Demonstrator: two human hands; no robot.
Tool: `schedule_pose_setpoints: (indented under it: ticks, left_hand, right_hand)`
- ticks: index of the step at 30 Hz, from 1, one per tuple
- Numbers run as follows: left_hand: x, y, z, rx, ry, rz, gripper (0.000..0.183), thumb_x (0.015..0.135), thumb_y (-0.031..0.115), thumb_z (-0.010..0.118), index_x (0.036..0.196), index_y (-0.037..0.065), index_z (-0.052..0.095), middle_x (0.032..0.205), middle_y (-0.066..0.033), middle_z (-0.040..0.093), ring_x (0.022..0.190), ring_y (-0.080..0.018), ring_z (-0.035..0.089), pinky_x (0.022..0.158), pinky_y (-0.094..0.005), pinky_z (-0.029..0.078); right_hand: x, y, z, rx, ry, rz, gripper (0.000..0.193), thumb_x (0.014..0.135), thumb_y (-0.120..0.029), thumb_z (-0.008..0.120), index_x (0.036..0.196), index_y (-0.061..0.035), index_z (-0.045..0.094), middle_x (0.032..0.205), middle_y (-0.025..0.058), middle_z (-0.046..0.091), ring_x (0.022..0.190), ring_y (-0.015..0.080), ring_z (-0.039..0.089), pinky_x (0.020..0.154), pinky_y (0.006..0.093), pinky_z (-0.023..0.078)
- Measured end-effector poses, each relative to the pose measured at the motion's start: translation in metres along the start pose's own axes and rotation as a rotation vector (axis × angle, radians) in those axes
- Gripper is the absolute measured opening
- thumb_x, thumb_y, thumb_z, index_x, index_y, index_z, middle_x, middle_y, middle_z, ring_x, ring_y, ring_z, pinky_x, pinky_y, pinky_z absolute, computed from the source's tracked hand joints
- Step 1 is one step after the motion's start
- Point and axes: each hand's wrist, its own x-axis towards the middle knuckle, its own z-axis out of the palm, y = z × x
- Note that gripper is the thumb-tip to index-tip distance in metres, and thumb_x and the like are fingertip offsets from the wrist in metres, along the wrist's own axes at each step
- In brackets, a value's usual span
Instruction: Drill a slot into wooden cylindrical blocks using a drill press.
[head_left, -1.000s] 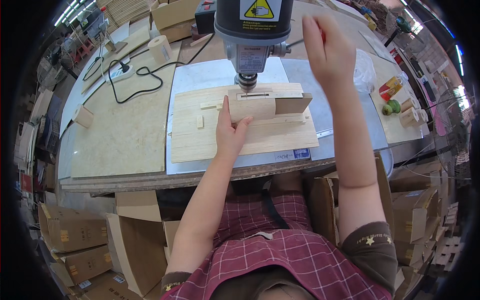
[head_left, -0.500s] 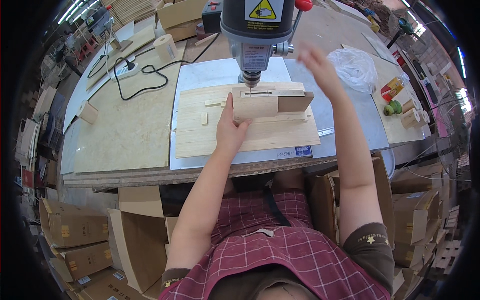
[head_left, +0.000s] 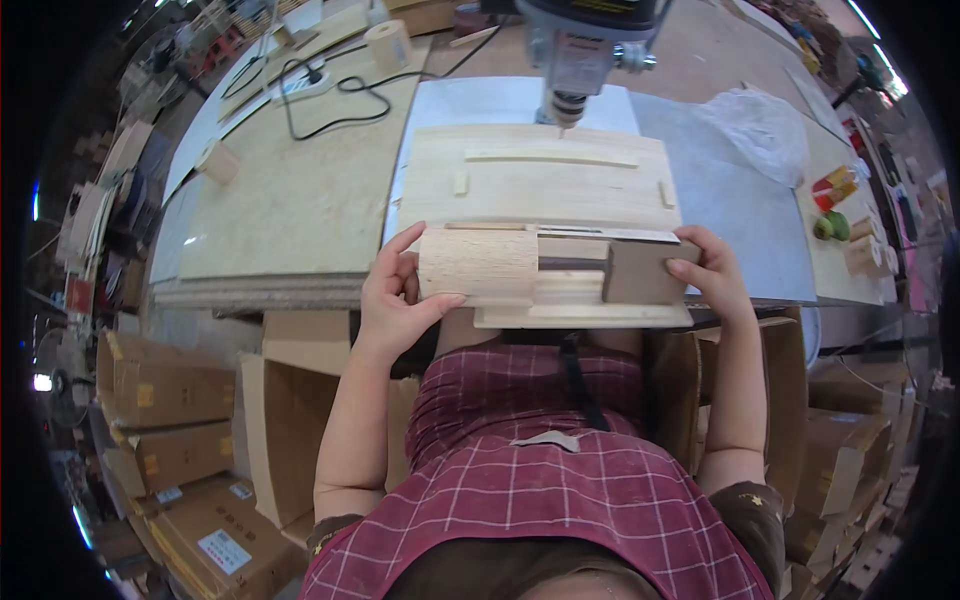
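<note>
Both hands hold a long wooden assembly [head_left: 480,268] at the table's front edge. It has a pale rounded block on the left, a brown block [head_left: 645,275] on the right, and a dark bar in the gap between them. My left hand [head_left: 392,300] grips the pale end, thumb below and fingers above. My right hand [head_left: 718,275] pinches the brown end. Beyond lies a pale wooden board [head_left: 540,200] with a long thin strip and small blocks on it. The drill press [head_left: 580,65] stands over the board's far edge, its bit apart from the assembly.
A black cable [head_left: 345,85] and a power strip [head_left: 300,85] lie at the far left, near wooden cylinders [head_left: 388,48]. On the right are a crumpled plastic bag [head_left: 760,135], a bottle [head_left: 835,187] and green fruit [head_left: 830,227]. Cardboard boxes [head_left: 180,430] stand below the table.
The assembly has come away from under the drill toward me, baring the board's strips. My right hand has come down from beside the drill and taken hold of the brown end.
</note>
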Motion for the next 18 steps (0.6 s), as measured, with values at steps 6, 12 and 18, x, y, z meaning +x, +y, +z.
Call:
schedule_pose_setpoints:
  ticks: [6,12,18]
  left_hand:
    - [-0.028,0.027,-0.046,-0.372,0.397,-0.121,0.030,0.078,0.006,0.061,0.106,-0.001,0.054,0.089,-0.0057,0.061,0.075,-0.0096,0.056,0.067,-0.0219,0.046]
    - [-0.045,0.036,-0.042,-0.270,0.498,-0.314,0.027,0.079,0.015,0.065,0.099,-0.001,0.056,0.087,-0.0058,0.060,0.077,-0.0078,0.054,0.070,-0.0206,0.043]
    - [-0.054,0.028,-0.034,-0.256,0.453,-0.320,0.029,0.079,0.015,0.066,0.100,-0.001,0.054,0.082,-0.0058,0.060,0.071,-0.0066,0.054,0.064,-0.0202,0.044]
  right_hand:
    - [-0.034,0.005,0.008,0.206,0.004,0.008,0.025,0.074,0.000,0.063,0.097,-0.0046,0.055,0.092,0.0003,0.057,0.086,0.0097,0.053,0.075,0.0235,0.043]
    - [-0.044,0.000,0.061,0.190,-0.059,-0.284,0.028,0.073,0.006,0.060,0.099,-0.0029,0.053,0.098,0.0072,0.057,0.092,0.0143,0.052,0.083,0.0261,0.040]
    - [-0.045,0.013,0.080,0.329,-0.009,-0.313,0.027,0.074,-0.001,0.063,0.099,-0.0030,0.053,0.100,0.0085,0.057,0.094,0.0159,0.052,0.084,0.0281,0.040]
